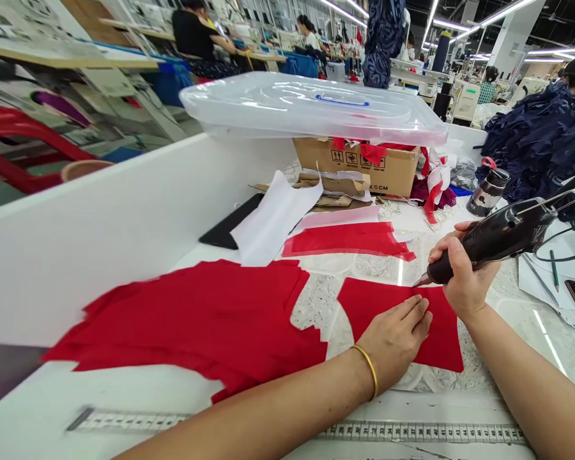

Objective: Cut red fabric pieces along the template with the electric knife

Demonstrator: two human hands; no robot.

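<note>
My left hand (397, 337) lies flat, fingers together, pressing down a small red fabric piece (364, 305) on the white table (138, 396). My right hand (462, 273) is wrapped round the handle of a black corded hand tool (503, 235), whose metal tip touches the top edge of that fabric piece just beyond my left fingertips. A thin yellow bangle sits on my left wrist. A larger stack of red fabric pieces (196, 319) lies to the left.
A red strip (347, 241), white paper (273, 220), a cardboard box (388, 169) under a clear plastic lid (311, 105), a dark cup (487, 190), navy fabric heap (541, 137), a pen and a printed ruler (412, 433) surround me. Other people work behind.
</note>
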